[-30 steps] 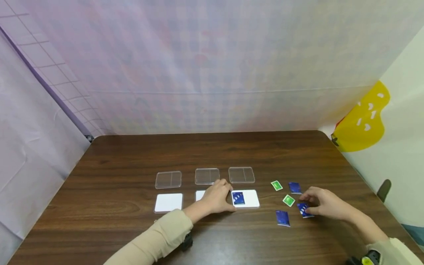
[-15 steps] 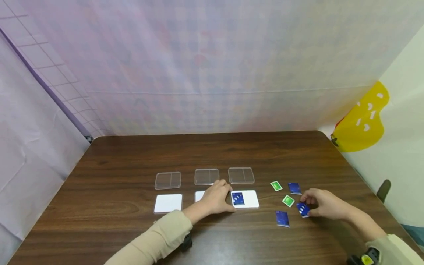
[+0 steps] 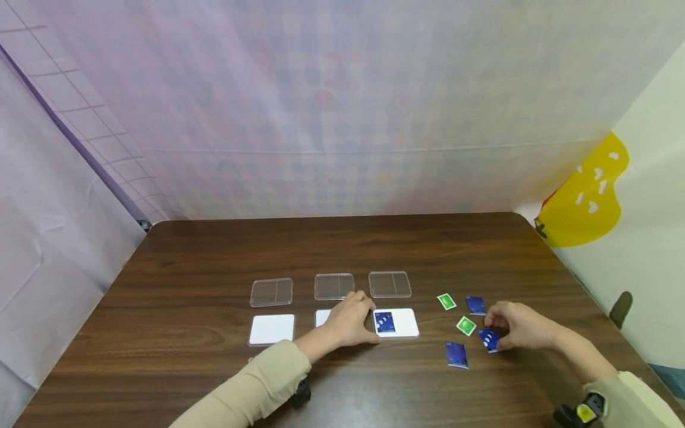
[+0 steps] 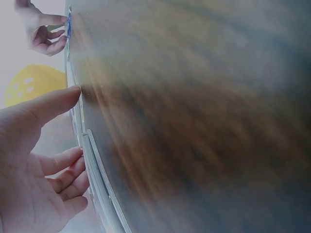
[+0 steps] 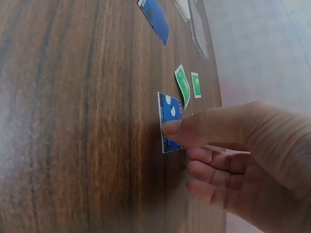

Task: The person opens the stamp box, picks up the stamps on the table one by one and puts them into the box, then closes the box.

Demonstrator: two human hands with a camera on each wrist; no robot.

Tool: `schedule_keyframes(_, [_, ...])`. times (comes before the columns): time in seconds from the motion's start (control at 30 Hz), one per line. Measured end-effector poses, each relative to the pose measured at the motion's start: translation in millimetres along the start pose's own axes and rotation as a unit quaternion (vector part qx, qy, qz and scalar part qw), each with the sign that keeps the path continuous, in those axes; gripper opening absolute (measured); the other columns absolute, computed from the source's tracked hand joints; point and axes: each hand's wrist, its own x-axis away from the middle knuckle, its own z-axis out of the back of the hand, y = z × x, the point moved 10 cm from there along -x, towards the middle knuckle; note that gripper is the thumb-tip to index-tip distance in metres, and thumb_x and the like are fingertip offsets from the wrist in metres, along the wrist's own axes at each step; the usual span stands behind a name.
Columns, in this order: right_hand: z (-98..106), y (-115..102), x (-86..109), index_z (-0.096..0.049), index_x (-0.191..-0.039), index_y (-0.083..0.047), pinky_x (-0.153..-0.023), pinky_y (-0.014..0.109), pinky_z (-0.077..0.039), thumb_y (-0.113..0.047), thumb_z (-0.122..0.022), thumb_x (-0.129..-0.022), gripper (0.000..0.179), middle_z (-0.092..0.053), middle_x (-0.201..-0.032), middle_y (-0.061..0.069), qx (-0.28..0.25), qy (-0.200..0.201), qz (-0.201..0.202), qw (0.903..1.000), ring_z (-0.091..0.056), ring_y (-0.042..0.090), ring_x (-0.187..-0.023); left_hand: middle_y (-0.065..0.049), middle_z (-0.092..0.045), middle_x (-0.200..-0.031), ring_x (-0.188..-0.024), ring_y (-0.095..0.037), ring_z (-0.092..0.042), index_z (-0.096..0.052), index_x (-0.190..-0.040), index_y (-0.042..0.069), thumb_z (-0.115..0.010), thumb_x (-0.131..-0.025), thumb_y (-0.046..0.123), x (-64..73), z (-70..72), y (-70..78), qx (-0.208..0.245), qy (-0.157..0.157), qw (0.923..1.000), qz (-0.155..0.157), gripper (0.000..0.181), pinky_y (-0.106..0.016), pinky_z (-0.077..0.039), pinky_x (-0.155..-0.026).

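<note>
My left hand (image 3: 350, 319) spans the left end of the rightmost white-backed plastic case (image 3: 409, 322), thumb at its near corner and fingers at the far one. A blue stamp (image 3: 385, 321) with white moon shapes lies on that case's left half. In the left wrist view, the thumb and loosely bent fingers of the left hand (image 4: 41, 150) meet the case edges. My right hand (image 3: 524, 327) pinches another blue moon-patterned stamp (image 5: 170, 109), its thumb over the face and its fingers curled by the far edge.
Near the right hand lie two green stamps (image 3: 446, 301) and two plain-looking blue stamps (image 3: 456, 354). Behind the cases, several clear plastic lids (image 3: 389, 285) form a row. Another white-backed case (image 3: 272, 329) lies left; a middle one (image 3: 322, 316) is partly under the left hand.
The right thumb has drawn back a little across the pinched stamp, which has shifted slightly left. The left hand has stayed at the case.
</note>
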Motion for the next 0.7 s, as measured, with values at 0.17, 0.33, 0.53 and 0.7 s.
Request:
schedule_keyframes(0.17, [-0.5, -2.1, -0.4, -0.06, -0.081, -0.009, -0.059, 0.024, -0.044, -0.015, -0.082, -0.057, 0.033, -0.055, -0.077, -0.006, -0.002, 0.002, 0.001, 1.0, -0.049, 0.005, -0.07, 0.0, -0.054, -0.097, -0.089, -0.014, -0.048, -0.063, -0.106, 0.008, -0.079, -0.06, 0.044, -0.3, -0.2, -0.1, -0.001, 0.0, 1.0, 0.0, 0.06, -0.022, -0.046, -0.071])
schedule_keyframes(0.33, [-2.4, -1.4, -2.7, -0.058, -0.08, -0.01, -0.056, 0.023, -0.041, -0.013, -0.079, -0.058, 0.031, -0.053, -0.073, -0.007, -0.016, -0.019, -0.004, 0.9997, -0.047, 0.005, -0.067, -0.001, -0.054, -0.1, -0.091, -0.014, -0.049, -0.063, -0.107, 0.008, -0.079, -0.06, 0.043, -0.3, -0.2, 0.1, -0.003, 0.0, 1.0, -0.001, 0.061, -0.022, -0.046, -0.073])
schedule_keyframes(0.53, [-5.5, 0.0, -4.0, -0.055, -0.077, -0.012, -0.053, 0.021, -0.038, -0.012, -0.077, -0.059, 0.029, -0.05, -0.069, -0.006, -0.035, -0.042, -0.005, 0.9985, -0.044, 0.004, -0.064, 0.0, -0.054, -0.098, -0.09, -0.014, -0.048, -0.063, -0.106, 0.008, -0.079, -0.06, 0.044, -0.5, -1.1, -0.2, -0.003, 0.0, 1.0, -0.002, 0.061, -0.022, -0.046, -0.072])
schedule_keyframes(0.7, [-7.7, 5.5, -2.6, -0.054, -0.078, -0.012, -0.055, 0.021, -0.04, -0.014, -0.076, -0.06, 0.029, -0.05, -0.07, -0.006, -0.039, -0.048, -0.024, 0.9978, -0.045, 0.005, -0.065, 0.0, -0.054, -0.098, -0.09, -0.014, -0.048, -0.063, -0.106, 0.008, -0.079, -0.06, 0.044, -0.3, -2.2, -0.6, -0.003, -0.001, 1.0, -0.001, 0.06, -0.022, -0.046, -0.072])
